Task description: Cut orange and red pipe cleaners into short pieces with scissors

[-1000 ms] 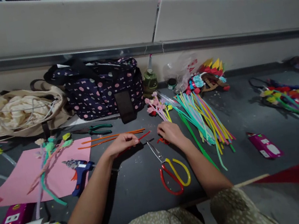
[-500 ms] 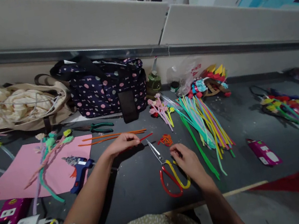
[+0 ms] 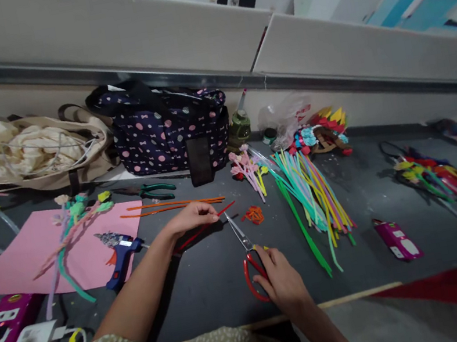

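Observation:
My left hand (image 3: pixel 196 217) is closed, pinching a red pipe cleaner (image 3: pixel 226 207) whose short end sticks out to the right past the fingertips; a longer red length runs below the hand. My right hand (image 3: pixel 284 282) grips the scissors (image 3: pixel 247 244) by their handles, covering most of the yellow loop while the red loop shows. The blades lie close together and point up towards the red end. Just right of the blade tips is a small pile of orange cut pieces (image 3: pixel 254 215). Behind my left hand lie orange pipe cleaners (image 3: pixel 173 206).
A bundle of coloured pipe cleaners (image 3: pixel 314 194) lies to the right, with pink flowers (image 3: pixel 247 170) beside it. A blue glue gun (image 3: pixel 122 257) rests on pink paper (image 3: pixel 93 280) at left. Green-handled pliers (image 3: pixel 155 191) and a patterned bag (image 3: pixel 152 140) are behind.
My right hand has come down and left onto the scissors' handles and closed on them. My left hand keeps its pinch on the red pipe cleaner. The whole view has tilted slightly.

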Available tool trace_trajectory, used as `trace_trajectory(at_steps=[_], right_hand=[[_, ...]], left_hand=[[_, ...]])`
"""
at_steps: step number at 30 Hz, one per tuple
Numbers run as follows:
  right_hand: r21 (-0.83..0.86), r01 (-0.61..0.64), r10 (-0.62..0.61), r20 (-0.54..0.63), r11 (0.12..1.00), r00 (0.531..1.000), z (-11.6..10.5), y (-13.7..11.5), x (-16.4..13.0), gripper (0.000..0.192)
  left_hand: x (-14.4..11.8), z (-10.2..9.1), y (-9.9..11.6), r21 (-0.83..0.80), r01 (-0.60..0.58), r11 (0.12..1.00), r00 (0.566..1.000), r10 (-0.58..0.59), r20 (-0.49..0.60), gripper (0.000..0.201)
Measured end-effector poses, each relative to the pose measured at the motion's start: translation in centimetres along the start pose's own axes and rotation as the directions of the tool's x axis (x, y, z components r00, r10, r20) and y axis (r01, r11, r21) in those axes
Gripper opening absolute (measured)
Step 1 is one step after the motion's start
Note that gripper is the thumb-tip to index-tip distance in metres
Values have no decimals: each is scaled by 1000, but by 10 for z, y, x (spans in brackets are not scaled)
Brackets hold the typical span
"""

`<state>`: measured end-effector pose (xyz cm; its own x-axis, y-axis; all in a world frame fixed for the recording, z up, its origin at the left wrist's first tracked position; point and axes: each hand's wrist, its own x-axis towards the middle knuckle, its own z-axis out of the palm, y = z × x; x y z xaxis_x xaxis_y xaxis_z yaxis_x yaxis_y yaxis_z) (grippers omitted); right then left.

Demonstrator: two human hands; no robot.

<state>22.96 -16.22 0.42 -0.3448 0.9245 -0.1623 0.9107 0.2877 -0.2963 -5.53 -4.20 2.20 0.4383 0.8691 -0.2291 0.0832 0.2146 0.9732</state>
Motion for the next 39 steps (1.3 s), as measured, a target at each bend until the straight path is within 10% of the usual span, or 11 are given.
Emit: trace_trajectory(at_steps=[9,16,20,32,39], right_hand=[[339,-103,122,-35,935,992,-9,12,20,60],[891,-367,133,343,268,930,-16,23,20,59],[925,-369,-12,371,89,929,-20,21,9,51],[979,-189,104,181,73,978,-25,11,4,36],[928,-342,103,329,151,939,-40,12,4,51]], left_hand=[[1,1,-3,54,-20,998,999,18,38,26],[3,-2,-2,87,-42,995,997,35,73,33],[2,-4,0,96,-35,995,997,27,77,33],[2,-1,-3,97,-42,994,993,31,112,33],[3,2,-3,104,-29,994,992,16,124,33]])
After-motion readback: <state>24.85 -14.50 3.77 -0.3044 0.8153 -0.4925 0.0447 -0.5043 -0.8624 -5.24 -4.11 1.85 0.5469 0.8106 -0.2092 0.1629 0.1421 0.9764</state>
